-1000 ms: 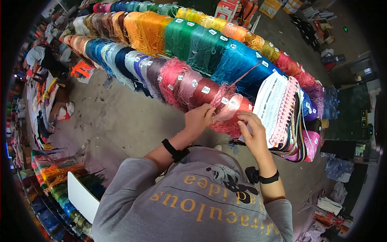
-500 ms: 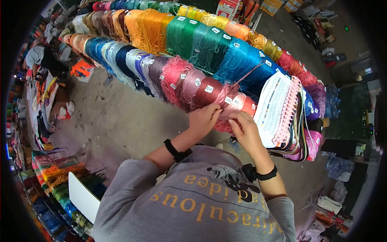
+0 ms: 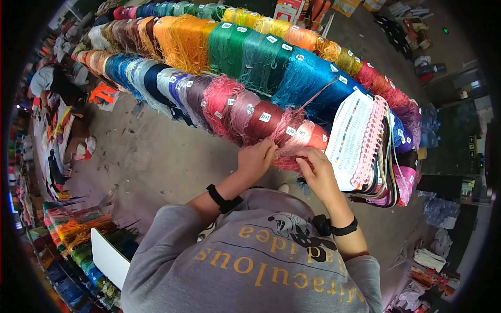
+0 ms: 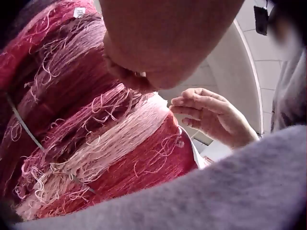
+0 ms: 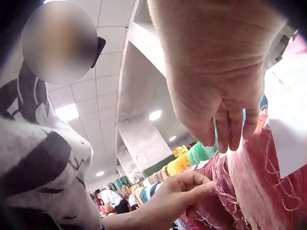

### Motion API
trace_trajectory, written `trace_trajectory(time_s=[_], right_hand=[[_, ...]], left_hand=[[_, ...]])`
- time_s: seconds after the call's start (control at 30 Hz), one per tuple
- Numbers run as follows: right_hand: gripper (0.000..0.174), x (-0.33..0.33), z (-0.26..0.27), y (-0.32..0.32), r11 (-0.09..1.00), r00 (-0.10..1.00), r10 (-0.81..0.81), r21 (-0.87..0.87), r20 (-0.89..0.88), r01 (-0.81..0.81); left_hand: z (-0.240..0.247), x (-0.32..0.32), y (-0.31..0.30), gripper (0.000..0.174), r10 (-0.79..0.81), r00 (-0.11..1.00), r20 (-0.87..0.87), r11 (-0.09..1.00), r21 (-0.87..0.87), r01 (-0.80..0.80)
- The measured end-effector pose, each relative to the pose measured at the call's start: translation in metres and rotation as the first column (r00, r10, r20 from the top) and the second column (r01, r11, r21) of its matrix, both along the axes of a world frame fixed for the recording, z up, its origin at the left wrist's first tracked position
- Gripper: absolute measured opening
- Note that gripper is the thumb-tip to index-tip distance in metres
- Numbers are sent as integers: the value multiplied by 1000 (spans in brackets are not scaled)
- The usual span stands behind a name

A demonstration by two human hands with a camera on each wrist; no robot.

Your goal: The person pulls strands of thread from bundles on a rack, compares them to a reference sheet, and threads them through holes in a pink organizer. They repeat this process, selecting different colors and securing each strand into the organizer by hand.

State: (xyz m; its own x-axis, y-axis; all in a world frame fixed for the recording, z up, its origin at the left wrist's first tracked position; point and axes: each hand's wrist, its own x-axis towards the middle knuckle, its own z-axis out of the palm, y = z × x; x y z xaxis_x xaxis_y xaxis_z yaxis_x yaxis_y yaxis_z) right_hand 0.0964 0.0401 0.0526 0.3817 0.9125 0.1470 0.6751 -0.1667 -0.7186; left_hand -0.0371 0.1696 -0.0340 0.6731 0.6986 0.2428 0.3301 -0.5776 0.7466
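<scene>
With left grip (image 3: 257, 158), pinching dusky pink thread (image 5: 224, 190), hanging in near row of skeins (image 3: 261, 117); with right grip (image 3: 319, 171) loosely outstretched, hovering beside pale pink thread (image 5: 248, 189), near printed sheet (image 3: 350, 133).

RH (image 5: 220, 79): upper R of view, palm side to cam, fingers (image 5: 222, 129) approx. straight, pointing down. Tips overlap the thread; contact can't be confirmed. LH (image 5: 169, 197): lower ctr, thumb + index pinching mauve strands (image 5: 223, 189) at L of pale pink hank (image 5: 245, 184). Red hank (image 5: 276, 179): immed. R of pale pink hank, w/ loose loops. White sheet (image 5: 288, 115): R edge of view, in front of part of red hank. Bkgd: yellow hank (image 5: 179, 164) next to green hank (image 5: 202, 154); person in white top (image 5: 111, 198) farther back. Overhead: ceiling (image 5: 109, 60) w/ lit lamps. L side: shirt (image 5: 24, 136) w/ blk print.
</scene>
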Motion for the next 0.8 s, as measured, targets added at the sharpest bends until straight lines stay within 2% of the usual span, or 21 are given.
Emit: trace_trajectory(time_s=[0.07,0.1,0.17,0.2,0.27,0.3,0.33,0.37,0.4,0.43,0.47,0.5,0.53,0.6,0.63,0.67,0.7,0.73,0.77,0.8], right_hand=[[16,-3,-1,4,1000,1000,7,-17,-13,-7],[17,-7,1,8,998,998,52,30,-33,-51],[18,-11,-2,13,992,994,98,79,-53,-94],[19,-12,-8,14,985,989,149,85,2,-149],[20,-12,-11,13,975,978,199,90,58,-203],[18,-10,-9,10,979,978,203,22,38,-204],[15,-7,-6,7,977,978,207,-46,18,-206],[15,-2,-4,3,977,978,207,-46,19,-206],[13,3,0,-2,978,983,181,-105,10,-179],[10,8,4,-8,975,988,153,-164,3,-150],[10,12,12,-13,975,988,152,-162,4,-149],[7,16,24,-19,985,983,174,-2,-65,-175],[7,19,36,-25,970,970,207,159,-130,-186],[13,23,67,-44,914,912,226,398,-343,-77],[16,25,80,-60,862,853,239,505,-464,33],[19,27,94,-79,795,776,268,586,-572,157],[23,30,117,-96,697,671,343,657,-657,287],[24,40,134,-114,545,453,590,744,-668,388],[24,54,148,-142,439,252,779,786,-574,435],[22,52,175,-153,378,160,850,791,-503,481]], left_hand=[[8,-10,-3,8,-81,997,-18,997,-18,81],[11,-14,-6,8,-81,997,-20,997,-18,81],[17,-23,-11,11,-240,964,114,967,110,228],[24,-26,-15,11,-240,964,113,968,110,227],[37,-32,-21,11,-352,870,344,896,-145,420],[40,-33,-22,6,-326,809,489,812,-292,505],[44,-38,-19,6,-327,809,489,813,-291,504],[50,-47,-15,7,-253,773,582,541,-577,612],[55,-55,-11,9,-145,755,639,166,-737,655],[56,-61,-5,9,-146,755,639,167,-736,656],[58,-64,2,10,-155,752,641,105,-746,658],[59,-65,8,11,-165,747,644,43,-752,658],[61,-64,11,11,-168,747,644,45,-752,658],[66,-62,17,12,-317,860,399,335,-801,495],[64,-60,20,12,-321,860,397,339,-799,496],[59,-58,23,12,-339,866,369,441,-751,492],[55,-56,26,13,-354,872,339,536,-691,486],[51,-53,30,13,-359,870,338,536,-688,489],[47,-51,34,12,-310,885,348,545,-697,466],[45,-48,38,12,-260,896,359,552,-706,443]])
